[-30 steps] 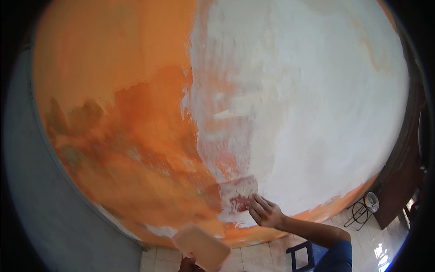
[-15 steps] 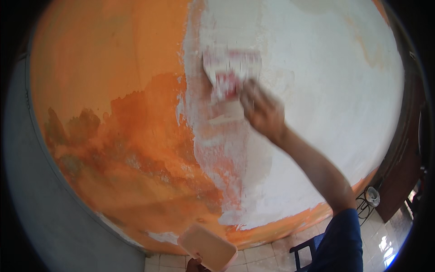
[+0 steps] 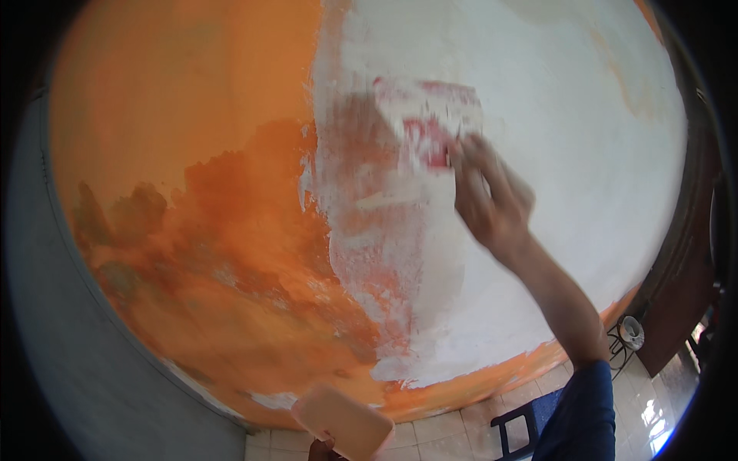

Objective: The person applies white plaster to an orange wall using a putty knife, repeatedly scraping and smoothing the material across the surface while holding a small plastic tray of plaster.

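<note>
My right hand is raised and closed around the handle of a wide putty scraper, its blade smeared with white putty and its lower part red. Its blade seems to lie against the wall, over the white-coated part just right of a thin, streaky reddish-grey strip. Low in the view, my left hand grips the edge of a peach rectangular plastic tub. Most of that hand is cut off or hidden by the tub. What the tub holds is hard to make out.
Orange paint with dark, damp-looking stains covers the wall's left part. A grey wall meets it at far left. Beside my right sleeve stands a blue plastic stool on white floor tiles. A white bowl rests on a dark metal stand at right.
My right hand and the scraper have moved to the right across the wall, uncovering more of the streaky strip. My left hand and the tub have shifted slightly left.
</note>
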Motion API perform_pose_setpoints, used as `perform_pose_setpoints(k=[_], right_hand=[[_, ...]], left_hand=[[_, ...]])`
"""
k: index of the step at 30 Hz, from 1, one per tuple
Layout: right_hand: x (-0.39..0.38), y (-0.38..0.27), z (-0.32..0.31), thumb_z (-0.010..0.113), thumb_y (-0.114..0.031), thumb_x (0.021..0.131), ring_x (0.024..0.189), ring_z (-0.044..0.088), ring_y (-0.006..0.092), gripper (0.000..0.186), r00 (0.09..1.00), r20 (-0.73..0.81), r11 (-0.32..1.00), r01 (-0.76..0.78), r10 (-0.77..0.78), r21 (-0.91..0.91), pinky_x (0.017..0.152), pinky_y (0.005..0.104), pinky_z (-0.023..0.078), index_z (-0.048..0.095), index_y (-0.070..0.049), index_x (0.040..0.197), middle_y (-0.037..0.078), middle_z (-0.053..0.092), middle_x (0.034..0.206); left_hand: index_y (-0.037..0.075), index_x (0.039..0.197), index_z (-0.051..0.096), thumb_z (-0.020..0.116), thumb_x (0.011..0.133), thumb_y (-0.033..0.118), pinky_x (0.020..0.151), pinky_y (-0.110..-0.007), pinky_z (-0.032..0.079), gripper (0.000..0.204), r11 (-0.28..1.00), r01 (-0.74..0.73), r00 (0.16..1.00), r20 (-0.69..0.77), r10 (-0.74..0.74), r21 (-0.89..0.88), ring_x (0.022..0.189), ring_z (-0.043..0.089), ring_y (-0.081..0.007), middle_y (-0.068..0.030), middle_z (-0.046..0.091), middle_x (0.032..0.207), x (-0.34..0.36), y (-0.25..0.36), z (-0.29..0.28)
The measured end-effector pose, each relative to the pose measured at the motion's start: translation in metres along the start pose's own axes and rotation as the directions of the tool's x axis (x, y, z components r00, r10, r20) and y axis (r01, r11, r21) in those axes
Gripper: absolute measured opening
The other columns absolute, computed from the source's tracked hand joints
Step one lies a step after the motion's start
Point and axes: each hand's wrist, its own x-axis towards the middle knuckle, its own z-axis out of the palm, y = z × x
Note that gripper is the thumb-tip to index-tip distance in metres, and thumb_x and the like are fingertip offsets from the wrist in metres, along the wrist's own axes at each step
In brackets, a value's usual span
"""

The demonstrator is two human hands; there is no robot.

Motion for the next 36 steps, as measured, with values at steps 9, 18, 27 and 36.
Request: perform_pose_setpoints(k=[9,18,27,36], right_hand=[[-0.194,-0.132,-0.040,0.059,-0.004,0.071,0.107,0.058,0.0327,0.024,0.914,0.351,0.946,0.090,-0.203,0.312,0.088,0.0357,0.053,0.066,0.005,0.092,0.017,0.060,0.105],[-0.157,-0.182,-0.164,0.059,0.013,0.073,0.091,0.064,0.0222,0.026,-0.270,0.910,-0.805,-0.585,0.314,0.103,0.078,0.0311,0.053,0.059,0.005,0.098,0.015,0.065,0.098],[-0.187,-0.174,-0.180,0.057,0.004,0.081,0.086,0.064,0.0184,0.024,-0.422,0.904,-0.952,-0.244,-0.066,-0.184,0.076,0.0300,0.052,0.056,0.006,0.105,0.015,0.064,0.098],[-0.169,-0.195,-0.185,0.066,-0.008,0.082,0.065,0.063,0.0116,0.024,-0.211,0.976,-0.127,-0.971,0.057,-0.203,0.057,0.0262,0.051,0.058,0.003,0.101,0.013,0.065,0.073]], left_hand=[[0.003,0.134,0.035,0.068,0.077,0.039,0.078,-0.043,0.056,0.075,0.997,-0.063,0.993,0.097,0.066,-0.034,0.106,0.059,-0.0281,-0.0116,0.053,0.125,-0.005,-0.004,0.006],[-0.001,0.135,0.031,0.078,0.065,0.028,0.093,-0.042,0.047,0.089,0.997,-0.065,0.991,0.112,0.070,-0.041,0.115,0.052,-0.0291,-0.0150,0.048,0.128,-0.010,-0.023,0.039],[-0.002,0.136,0.030,0.075,0.063,0.015,0.101,-0.039,0.040,0.087,0.979,-0.060,0.987,0.136,0.087,-0.193,0.120,0.048,-0.0260,-0.0119,0.048,0.128,-0.004,-0.055,0.056],[0.001,0.140,0.023,0.076,0.066,0.017,0.101,-0.038,0.039,0.093,0.985,-0.117,0.983,0.127,0.133,-0.128,0.123,0.043,-0.0245,-0.0118,0.043,0.133,-0.011,-0.053,0.067]])
